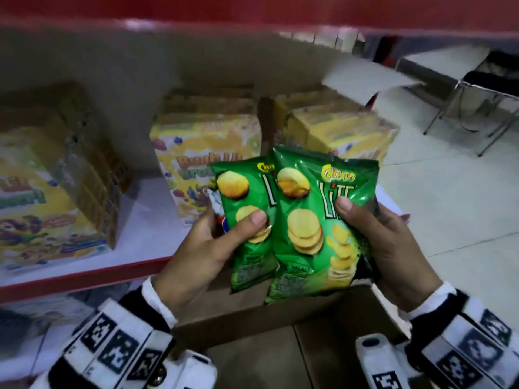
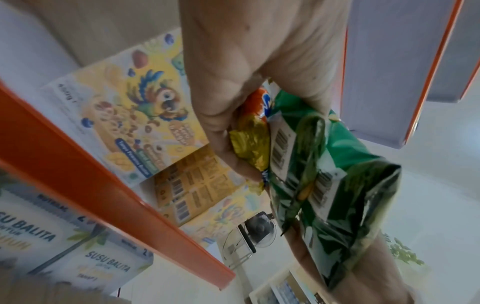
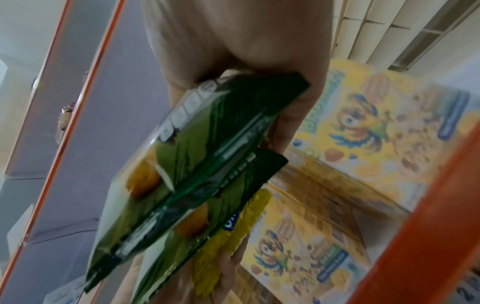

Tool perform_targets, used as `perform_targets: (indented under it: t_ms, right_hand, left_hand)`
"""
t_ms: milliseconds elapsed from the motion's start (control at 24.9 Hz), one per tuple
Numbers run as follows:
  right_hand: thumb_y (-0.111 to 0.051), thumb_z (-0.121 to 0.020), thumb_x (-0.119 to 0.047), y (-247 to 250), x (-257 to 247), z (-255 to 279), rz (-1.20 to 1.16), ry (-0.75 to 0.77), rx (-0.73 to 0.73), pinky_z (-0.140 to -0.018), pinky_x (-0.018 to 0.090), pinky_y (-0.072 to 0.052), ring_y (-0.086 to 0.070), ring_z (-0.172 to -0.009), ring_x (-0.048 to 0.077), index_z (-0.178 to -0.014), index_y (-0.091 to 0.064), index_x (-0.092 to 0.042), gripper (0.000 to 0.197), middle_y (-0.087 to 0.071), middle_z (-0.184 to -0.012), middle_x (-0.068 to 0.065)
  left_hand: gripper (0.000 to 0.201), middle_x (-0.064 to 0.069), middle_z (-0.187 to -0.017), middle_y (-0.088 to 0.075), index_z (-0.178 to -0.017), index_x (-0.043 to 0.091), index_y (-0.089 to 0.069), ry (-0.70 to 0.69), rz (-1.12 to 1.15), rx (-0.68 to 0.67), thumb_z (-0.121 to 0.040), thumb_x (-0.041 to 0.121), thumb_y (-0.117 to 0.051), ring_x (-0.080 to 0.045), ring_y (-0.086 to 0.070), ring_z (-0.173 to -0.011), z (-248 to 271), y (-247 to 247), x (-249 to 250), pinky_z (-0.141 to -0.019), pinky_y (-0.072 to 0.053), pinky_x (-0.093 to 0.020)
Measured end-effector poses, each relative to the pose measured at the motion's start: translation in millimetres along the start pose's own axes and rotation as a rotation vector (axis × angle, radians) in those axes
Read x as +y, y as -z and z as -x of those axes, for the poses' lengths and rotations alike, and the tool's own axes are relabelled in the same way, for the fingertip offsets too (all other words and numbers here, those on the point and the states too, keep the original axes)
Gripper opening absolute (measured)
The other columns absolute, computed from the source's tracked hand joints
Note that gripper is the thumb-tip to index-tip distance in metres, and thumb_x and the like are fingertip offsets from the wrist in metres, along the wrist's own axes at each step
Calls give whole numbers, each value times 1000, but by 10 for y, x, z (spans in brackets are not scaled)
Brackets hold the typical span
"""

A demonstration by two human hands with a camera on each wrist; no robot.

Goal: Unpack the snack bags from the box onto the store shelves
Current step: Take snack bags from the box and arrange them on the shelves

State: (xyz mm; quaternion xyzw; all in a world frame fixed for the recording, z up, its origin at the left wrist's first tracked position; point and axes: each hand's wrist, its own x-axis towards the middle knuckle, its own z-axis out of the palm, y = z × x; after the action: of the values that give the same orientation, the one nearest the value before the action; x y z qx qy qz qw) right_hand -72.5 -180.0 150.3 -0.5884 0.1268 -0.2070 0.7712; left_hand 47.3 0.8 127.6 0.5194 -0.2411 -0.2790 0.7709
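Observation:
Two green potato-chip bags are held up side by side over the open cardboard box (image 1: 280,318). My left hand (image 1: 241,228) grips the left green bag (image 1: 244,192), thumb on its front. Behind that bag the same hand also holds an orange-and-yellow snack bag (image 1: 222,220). In the left wrist view the orange-and-yellow bag (image 2: 253,144) lies against the palm beside the green bag (image 2: 324,185). My right hand (image 1: 362,220) grips the right green bag (image 1: 314,220), thumb near its top. The right wrist view shows the green bags (image 3: 207,144) overlapping below the palm.
A white shelf (image 1: 146,220) with a red front edge (image 1: 84,279) stands just beyond the bags. Yellow cereal boxes (image 1: 196,169) fill it at left, middle and right. Milk cartons (image 2: 39,236) sit on the shelf below. A metal-legged chair (image 1: 477,88) stands on the tiled floor at far right.

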Motion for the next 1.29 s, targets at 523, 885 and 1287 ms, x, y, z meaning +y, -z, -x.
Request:
perform_targets:
  t_ms: [523, 885, 1287]
  right_hand:
    - [-87, -45, -57, -417, -3856, 533, 193, -1, 12, -64, 31, -57, -72, -84, 31, -100, -71, -19, 69, -73, -101, 13]
    - [-80, -63, -37, -1108, -5495, 451, 195, 197, -22, -66, 29, -57, -72, -86, 24, -103, -71, -20, 45, -73, -105, 9]
    - [-71, -76, -18, -1305, -6339, 269, 290, 539, 360, -73, 27, -58, -67, -81, 15, -106, -61, -10, 33, -69, -101, 8]
  left_hand:
    - [37, 15, -92, -75, -105, 16, -62, -46, -175, -145, -71, 32, -66, 0, -71, -83, 13, -1827, 3143, -65, -52, -10]
    - [42, 16, -98, -74, -107, 23, -62, -196, -240, -199, -70, 41, -66, -3, -70, -92, -168, -2289, 4969, -70, -53, -13]
    - [30, 19, -85, -74, -106, 18, -60, -358, -246, -41, -78, 22, -67, 2, -70, -80, -234, -1977, 5827, -62, -51, -10]
